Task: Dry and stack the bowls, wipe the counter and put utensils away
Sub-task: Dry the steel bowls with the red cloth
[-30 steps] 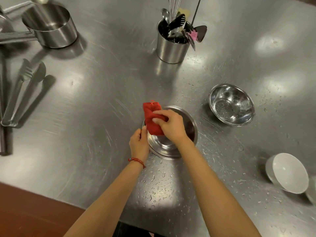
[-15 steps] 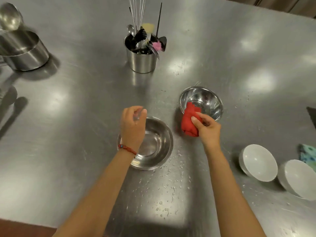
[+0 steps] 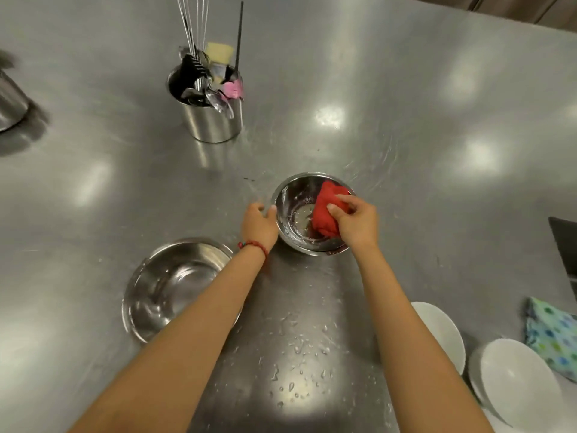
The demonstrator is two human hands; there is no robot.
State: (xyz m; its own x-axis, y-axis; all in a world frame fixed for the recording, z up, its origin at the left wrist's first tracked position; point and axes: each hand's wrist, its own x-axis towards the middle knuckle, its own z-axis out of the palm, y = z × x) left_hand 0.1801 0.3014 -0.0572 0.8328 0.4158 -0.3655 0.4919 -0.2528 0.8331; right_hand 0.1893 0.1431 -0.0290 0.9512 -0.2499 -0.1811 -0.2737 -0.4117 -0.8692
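At the far left edge a steel pot (image 3: 9,101) is only partly in frame. Next along, the larger steel bowl (image 3: 175,292) sits alone on the worktop (image 3: 406,89); a second ago both hands were working the cloth inside it, so it looks dried and set aside. Behind it stands the utensil holder (image 3: 212,117), full. The left hand (image 3: 259,225), grip loosely curled, now braces the outer wall of the smaller steel bowl (image 3: 292,214). That bowl sat untouched a second ago; now the right hand (image 3: 356,223) has its grip clenched on the red cloth (image 3: 327,210) and presses it inside. So drying has moved on to the second bowl. Droplets (image 3: 296,348) remain on the worktop nearer the person, unwiped. Further right, two white bowls (image 3: 512,379) wait, then a patterned cloth (image 3: 552,335)
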